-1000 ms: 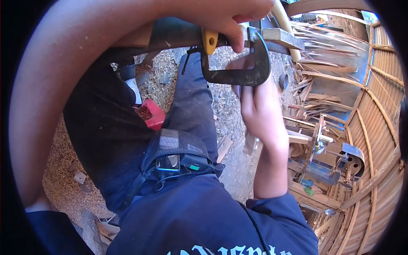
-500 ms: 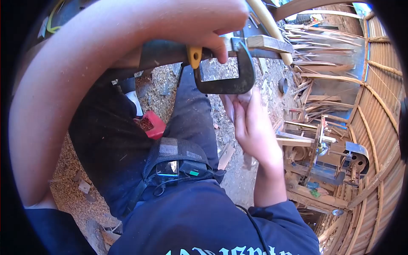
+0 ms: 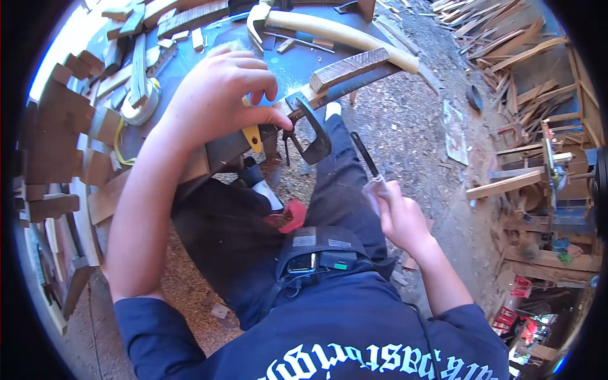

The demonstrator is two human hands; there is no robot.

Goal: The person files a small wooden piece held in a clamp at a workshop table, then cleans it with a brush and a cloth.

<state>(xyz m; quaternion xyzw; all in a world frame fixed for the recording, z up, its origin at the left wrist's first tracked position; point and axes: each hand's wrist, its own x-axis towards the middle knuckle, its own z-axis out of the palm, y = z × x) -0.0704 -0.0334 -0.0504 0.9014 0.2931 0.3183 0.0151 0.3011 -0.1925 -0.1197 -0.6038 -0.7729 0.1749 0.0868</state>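
Observation:
A dark metal C-clamp point(image 3: 322, 140) sits at the near edge of the workbench point(image 3: 297, 66), by a wooden strip point(image 3: 348, 68) that runs along this edge. Over the bench hovers my left hand point(image 3: 218, 95), its fingers bent and its thumb stretched apart from them, close to the clamp's screw end. Below that hand a yellow piece with a hole point(image 3: 253, 137) hangs over the edge. My right hand point(image 3: 404, 218), out over the floor to the right, is closed around the pale, cloth-like wrapped end of a narrow dark blade point(image 3: 363, 153). The blade points up and away from me.
A hammer point(image 3: 335, 30) with a long wooden handle lies at the bench's far side. Left of it are a roll of tape point(image 3: 140, 109) and several wood offcuts point(image 3: 136, 69). A red object point(image 3: 288, 217) lies on the shavings-covered floor. Machinery point(image 3: 551, 183) stands at right.
My left hand has lifted its fingers off the clamp area. My right hand has moved away from under the clamp, and the dark blade now shows in it. The view takes in more bench.

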